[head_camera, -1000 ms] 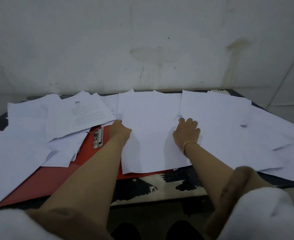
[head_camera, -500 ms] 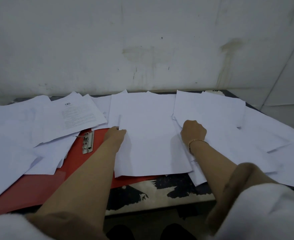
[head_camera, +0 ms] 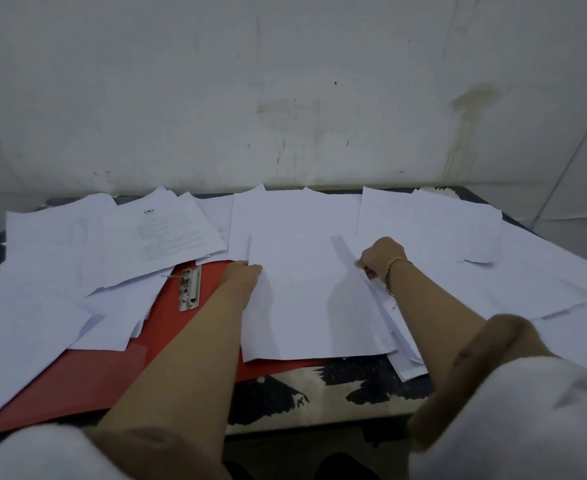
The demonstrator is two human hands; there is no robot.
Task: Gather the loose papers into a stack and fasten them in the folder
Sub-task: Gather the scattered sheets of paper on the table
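Head view: the central sheets (head_camera: 305, 289) lie over the right part of the open red folder (head_camera: 112, 368), just right of its metal fastener (head_camera: 190, 289). More loose papers (head_camera: 60, 258) spread out to the folder's left and right. The left hand (head_camera: 243, 271) grips the sheets' left edge with its fingers tucked under. The right hand (head_camera: 382, 258) pinches their right edge with curled fingers. The paper looks light, limp and slippery, so it is probably best held at opposite edges and squared gently.

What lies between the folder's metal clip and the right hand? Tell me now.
Head view: past the metal clip comes bare red folder, then the left hand, then the white sheets gripped by both hands, up to the right hand.
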